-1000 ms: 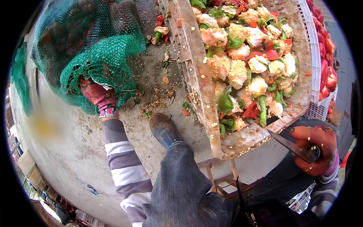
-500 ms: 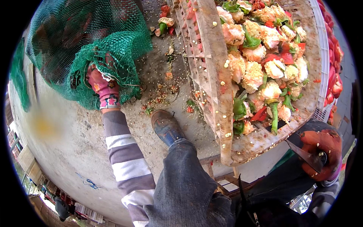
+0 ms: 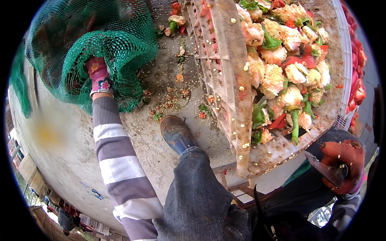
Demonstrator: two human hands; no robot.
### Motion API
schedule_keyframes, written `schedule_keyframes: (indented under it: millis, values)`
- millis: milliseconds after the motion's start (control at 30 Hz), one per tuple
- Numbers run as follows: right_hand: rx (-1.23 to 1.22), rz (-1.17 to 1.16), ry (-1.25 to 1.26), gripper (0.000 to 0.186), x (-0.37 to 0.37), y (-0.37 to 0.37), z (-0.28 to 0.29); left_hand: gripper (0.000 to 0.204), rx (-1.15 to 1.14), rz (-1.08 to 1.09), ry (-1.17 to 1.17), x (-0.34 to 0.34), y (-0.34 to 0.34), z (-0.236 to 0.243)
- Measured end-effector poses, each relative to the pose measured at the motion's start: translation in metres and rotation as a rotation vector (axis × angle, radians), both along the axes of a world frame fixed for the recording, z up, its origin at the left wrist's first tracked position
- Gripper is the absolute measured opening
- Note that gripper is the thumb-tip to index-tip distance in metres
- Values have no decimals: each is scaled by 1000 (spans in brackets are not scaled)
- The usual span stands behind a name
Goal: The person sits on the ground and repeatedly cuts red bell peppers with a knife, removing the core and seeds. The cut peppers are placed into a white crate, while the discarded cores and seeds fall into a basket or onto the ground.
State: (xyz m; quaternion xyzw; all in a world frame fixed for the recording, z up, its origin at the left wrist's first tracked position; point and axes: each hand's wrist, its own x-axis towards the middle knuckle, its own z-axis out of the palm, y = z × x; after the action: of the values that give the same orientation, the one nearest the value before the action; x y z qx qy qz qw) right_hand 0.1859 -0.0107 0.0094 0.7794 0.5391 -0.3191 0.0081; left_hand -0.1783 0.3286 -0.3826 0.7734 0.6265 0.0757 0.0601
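Observation:
My left hand [image 3: 99,76], in a pink flowered glove, reaches into the mouth of a green mesh bag [image 3: 132,44]. Mesh and shadow hide its fingers. Dark reddish shapes show dimly through the netting. At the lower right my right hand [image 3: 341,160], in an orange-red glove dotted with pale seeds, is closed around a knife [image 3: 327,172] whose broad blade points to the left. To the left of that hand, pepper cores [image 3: 295,96] with pale seed clusters and green stems lie heaped on a stained board [image 3: 277,158].
A worn plastic crate side [image 3: 233,80] stands along the heap's left edge. Red peppers [image 3: 356,72] lie beyond a white crate rim [image 3: 341,48]. Seeds and pepper scraps [image 3: 173,100] litter the concrete floor around my boot [image 3: 177,130]. Blue string [image 3: 96,195] lies farther left.
My left hand has moved up and left, deeper into the mesh bag, whose mouth now gapes wider around the wrist. My right hand keeps the knife and has barely moved.

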Motion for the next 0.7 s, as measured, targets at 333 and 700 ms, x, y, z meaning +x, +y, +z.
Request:
schedule_keyframes:
  millis: [333, 700]
  values:
    - [-54, 138, 328, 56, 20, 7, -8, 42, 148, -311, 409, 3, 71, 11]
    - [61, 282, 332, 63, 16, -13, 15, 56, -66, -172, -149, -38, -177, 62]
